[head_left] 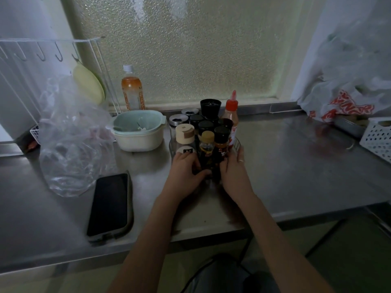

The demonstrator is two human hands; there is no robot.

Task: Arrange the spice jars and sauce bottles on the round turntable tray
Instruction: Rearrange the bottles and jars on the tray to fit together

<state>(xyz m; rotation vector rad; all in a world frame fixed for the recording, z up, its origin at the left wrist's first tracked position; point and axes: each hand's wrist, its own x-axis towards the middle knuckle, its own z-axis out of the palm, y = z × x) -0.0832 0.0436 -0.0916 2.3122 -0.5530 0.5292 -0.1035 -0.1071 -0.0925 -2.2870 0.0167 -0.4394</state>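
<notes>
Turntable tray [238, 144]: clear, round, on steel counter [296, 157], mid-frame, just in front of frosted window; only right rim shows, rest hidden by jars + hands.
Jars on tray: packed tight, upright. Front row L to R: beige-cap jar [184, 136], small cork-top bottle w/ dark sauce [207, 144], black-cap jar w/ orange spice [221, 142]. Behind: several more black-cap jars, two silver shaker-top jars [178, 121] at left rear, tall black-top grinder [210, 107] at back.
Sauce bottle [231, 115]: red nozzle cap, right rear of tray, upright, touching black-cap jars.
Left hand [186, 170]: grip curled round base of front jars, thumb across bottom of cork-top bottle; which jar exactly it grasps, can't tell for sure.
Right hand [233, 168]: fingers straight-ish, pressed flat vs. right side of orange-spice jar and tray rim; ring on one finger; not clenched.
Bowl [138, 132]: cream w/ pale green strainer inside, just left of tray.
Drink bottle [132, 92]: orange label, white cap, behind bowl by window.
Phone [109, 205]: dark screen up, green case, near counter front edge, left of arms.
Clear plastic bag [69, 144]: crumpled, left of bowl.
Wire rack [53, 58]: white, hooks, far left; pale green plate in it.
Printed bag [347, 102]: white w/ red print, far right rear; white perforated basket [378, 138] beside it.
</notes>
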